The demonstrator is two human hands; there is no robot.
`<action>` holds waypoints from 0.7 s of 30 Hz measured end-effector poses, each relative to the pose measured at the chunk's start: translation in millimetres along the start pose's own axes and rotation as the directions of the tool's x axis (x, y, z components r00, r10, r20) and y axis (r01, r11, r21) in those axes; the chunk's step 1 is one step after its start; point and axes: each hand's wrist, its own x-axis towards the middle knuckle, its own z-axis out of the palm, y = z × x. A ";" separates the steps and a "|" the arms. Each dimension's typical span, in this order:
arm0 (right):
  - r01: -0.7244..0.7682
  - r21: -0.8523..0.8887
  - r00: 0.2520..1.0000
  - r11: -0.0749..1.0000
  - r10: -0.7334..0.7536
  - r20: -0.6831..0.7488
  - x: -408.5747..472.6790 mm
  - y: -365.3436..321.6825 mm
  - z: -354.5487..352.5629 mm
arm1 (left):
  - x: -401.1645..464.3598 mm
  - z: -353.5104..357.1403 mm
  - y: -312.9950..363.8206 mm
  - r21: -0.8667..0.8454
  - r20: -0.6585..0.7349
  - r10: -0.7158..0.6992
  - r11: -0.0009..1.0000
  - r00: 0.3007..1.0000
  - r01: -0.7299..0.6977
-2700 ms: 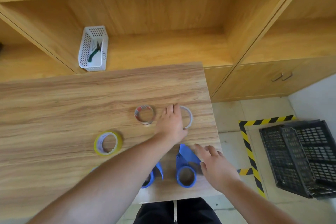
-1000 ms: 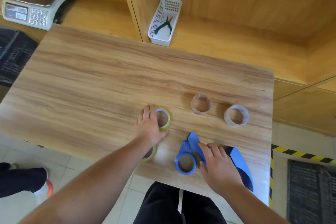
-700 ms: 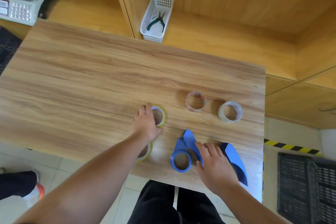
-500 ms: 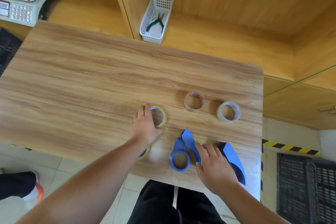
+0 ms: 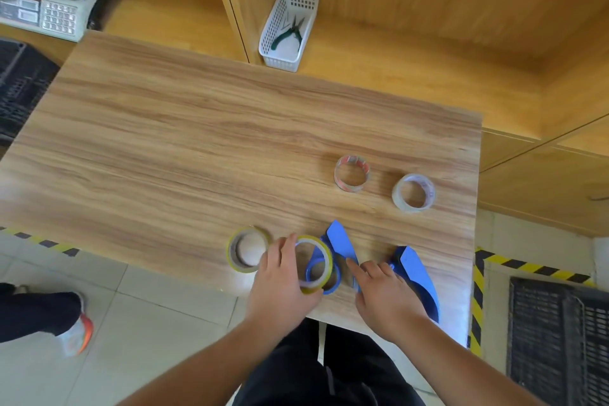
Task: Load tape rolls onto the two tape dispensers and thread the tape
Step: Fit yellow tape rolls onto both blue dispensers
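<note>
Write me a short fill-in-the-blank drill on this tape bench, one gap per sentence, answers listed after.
1. The left hand holds a yellow-edged tape roll over the ring of a ____ plastic tape dispenser.
2. The number of tape rolls lying untouched on the wooden table is ____.
3. The green-handled pliers lie inside a white ____ on the shelf.
4. The right hand rests between the two ____.

Answers: blue; three; basket; dispensers
</note>
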 end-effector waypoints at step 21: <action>0.061 0.004 0.998 0.998 -0.061 0.004 0.8 10.0 3.0 | -17.3 53.2 25.9 0.057 -0.019 -0.057 0.997 0.998 0.058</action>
